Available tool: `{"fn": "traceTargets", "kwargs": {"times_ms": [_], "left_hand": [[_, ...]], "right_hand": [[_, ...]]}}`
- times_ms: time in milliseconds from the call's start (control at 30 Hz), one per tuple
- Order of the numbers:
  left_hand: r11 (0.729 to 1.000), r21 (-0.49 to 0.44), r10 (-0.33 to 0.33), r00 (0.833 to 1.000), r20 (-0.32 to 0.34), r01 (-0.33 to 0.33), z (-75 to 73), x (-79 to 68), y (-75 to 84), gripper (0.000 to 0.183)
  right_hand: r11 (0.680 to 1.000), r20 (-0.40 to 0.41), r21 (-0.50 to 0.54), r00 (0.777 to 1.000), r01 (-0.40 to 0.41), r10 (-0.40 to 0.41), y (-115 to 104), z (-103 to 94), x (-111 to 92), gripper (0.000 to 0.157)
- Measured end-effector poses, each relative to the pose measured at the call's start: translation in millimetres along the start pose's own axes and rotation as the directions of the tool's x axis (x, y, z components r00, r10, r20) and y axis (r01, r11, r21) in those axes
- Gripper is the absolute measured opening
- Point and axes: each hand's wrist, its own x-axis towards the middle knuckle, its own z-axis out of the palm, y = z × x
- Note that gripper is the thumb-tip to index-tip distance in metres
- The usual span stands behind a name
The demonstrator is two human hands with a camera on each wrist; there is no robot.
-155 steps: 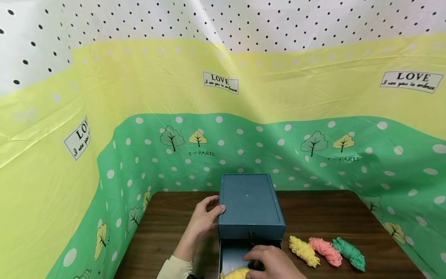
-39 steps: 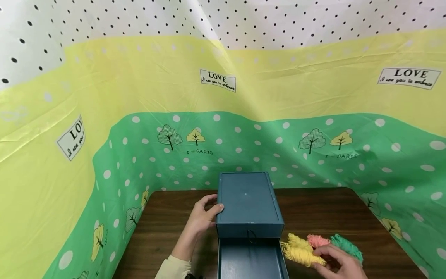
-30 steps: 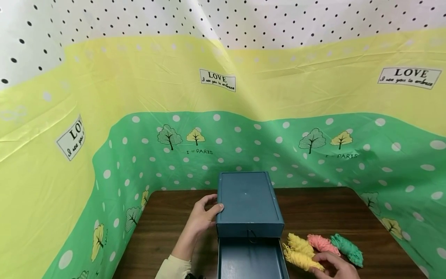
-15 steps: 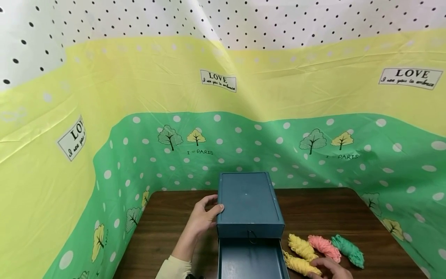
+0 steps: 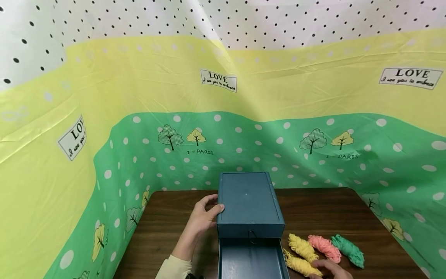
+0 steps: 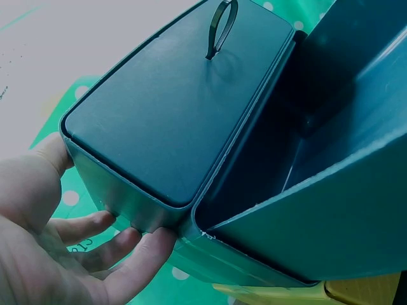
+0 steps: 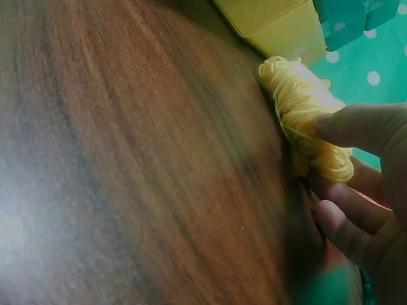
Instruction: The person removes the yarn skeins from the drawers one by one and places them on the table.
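Note:
In the head view a blue drawer box (image 5: 246, 201) stands at the table's middle, with a lower blue drawer (image 5: 251, 259) pulled out towards me. My left hand (image 5: 203, 217) rests on the box's left side, thumb at the top edge; in the left wrist view its fingertips (image 6: 159, 241) touch the side wall. My right hand (image 5: 332, 268) pinches a yellow yarn skein (image 5: 299, 265) just right of the drawer, close over the table. In the right wrist view the thumb lies on top of the skein (image 7: 305, 121) with fingers below it.
Another yellow skein (image 5: 302, 248), a pink skein (image 5: 325, 248) and a green skein (image 5: 348, 251) lie in a row on the brown table (image 5: 313, 209). A black loop pull (image 6: 222, 28) sits on the upper drawer. A yellow drawer (image 7: 273, 25) shows lower in the stack. A printed curtain (image 5: 244, 155) surrounds the table.
The right hand has carried the yellow skein out of the drawer to the right, down beside the other yellow skein. The left hand has stayed at the box.

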Motion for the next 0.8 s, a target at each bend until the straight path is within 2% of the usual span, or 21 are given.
{"fn": "traceTargets", "kwargs": {"times_ms": [133,233,267,333,400,433,467,500,567,600,633,700,733,800], "left_hand": [[1.000,-0.003,0.001,1.000,-0.001,-0.001,-0.2,0.9,0.0,0.063],[1.000,-0.002,0.002,1.000,-0.002,-0.002,-0.1,1.1,-0.1,0.062],[1.000,-0.001,0.002,1.000,-0.003,-0.002,0.0,0.8,-0.1,0.062],[1.000,0.000,0.002,1.000,-0.004,-0.002,0.2,0.3,0.1,0.062],[1.000,0.002,0.003,1.000,-0.005,-0.003,0.4,-0.2,0.8,0.062],[1.000,0.003,0.004,1.000,-0.004,-0.004,0.4,-0.4,1.2,0.062],[1.000,0.003,0.004,1.000,-0.004,-0.004,0.4,-0.5,1.5,0.062],[1.000,0.004,0.006,1.000,-0.003,-0.006,0.3,-0.5,1.8,0.063],[1.000,0.007,0.007,1.000,-0.003,-0.007,0.0,-0.5,2.1,0.063],[1.000,0.009,0.007,1.000,-0.004,-0.006,-0.1,-0.6,2.1,0.063],[1.000,0.011,0.005,1.000,-0.005,-0.005,-0.2,-0.6,1.9,0.063],[1.000,0.015,0.004,1.000,-0.006,-0.004,-0.4,-0.8,1.0,0.063],[1.000,0.016,0.002,1.000,-0.007,-0.002,-0.4,-0.8,0.5,0.063],[1.000,0.017,0.001,1.000,-0.006,-0.001,-0.6,-0.8,-0.4,0.064]], "right_hand": [[1.000,-0.004,-0.014,1.000,0.007,-0.007,2.2,-0.6,1.0,0.048],[0.997,-0.061,-0.026,0.995,0.076,-0.078,1.8,1.0,-2.3,0.042],[0.991,-0.100,-0.036,0.986,0.133,-0.136,3.4,2.7,-2.9,0.038],[0.962,-0.154,-0.046,0.949,0.270,-0.274,8.7,4.6,-2.6,0.031],[0.919,-0.194,-0.058,0.898,0.391,-0.394,14.6,5.6,-0.9,0.027],[0.884,-0.176,-0.054,0.867,0.464,-0.466,18.7,3.6,1.5,0.026],[0.843,-0.169,-0.053,0.827,0.536,-0.536,22.7,2.4,3.7,0.027],[0.820,-0.147,-0.047,0.808,0.571,-0.571,24.1,-0.1,4.6,0.027],[0.820,-0.156,-0.059,0.806,0.569,-0.571,21.3,-1.7,3.1,0.026],[0.829,-0.158,-0.065,0.814,0.556,-0.558,18.2,-2.5,1.6,0.025],[0.844,-0.170,-0.076,0.827,0.532,-0.536,14.4,-2.5,-0.7,0.024],[0.898,-0.223,-0.101,0.870,0.429,-0.440,3.1,-0.5,-7.6,0.024],[0.913,-0.245,-0.099,0.879,0.396,-0.408,-2.5,0.5,-10.5,0.025],[0.923,-0.256,-0.096,0.887,0.371,-0.384,-12.5,0.3,-14.7,0.025]]}}
